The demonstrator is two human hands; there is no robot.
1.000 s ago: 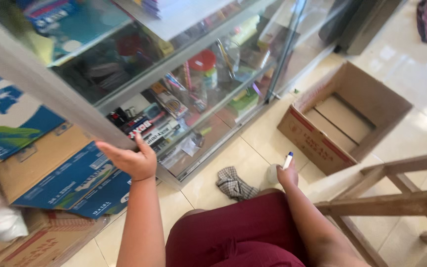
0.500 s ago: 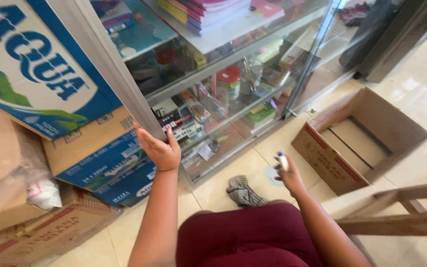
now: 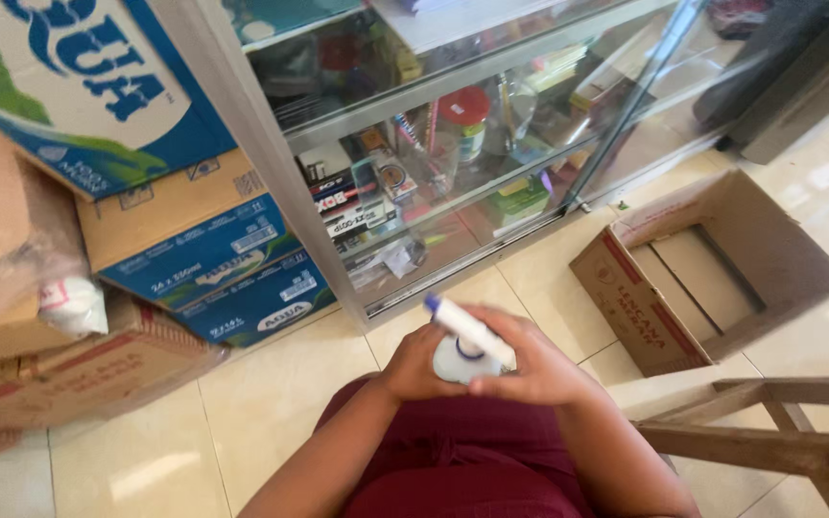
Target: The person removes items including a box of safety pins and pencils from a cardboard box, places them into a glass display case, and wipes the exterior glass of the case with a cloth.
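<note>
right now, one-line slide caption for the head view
Both hands hold a white tube before a glass cabinet.

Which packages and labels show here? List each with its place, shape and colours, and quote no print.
Large carton: top left, white with blue lettering and a green patch.
Stacked cartons: left of the glass cabinet, brown with blue printed bands.
Brown carton: lower left on the floor, red print.
Open box: right on the floor, brown, red print, flaps up.
Small packets: cabinet shelf, dark and white.
Both hands hold a white bottle with a blue tip.
</note>
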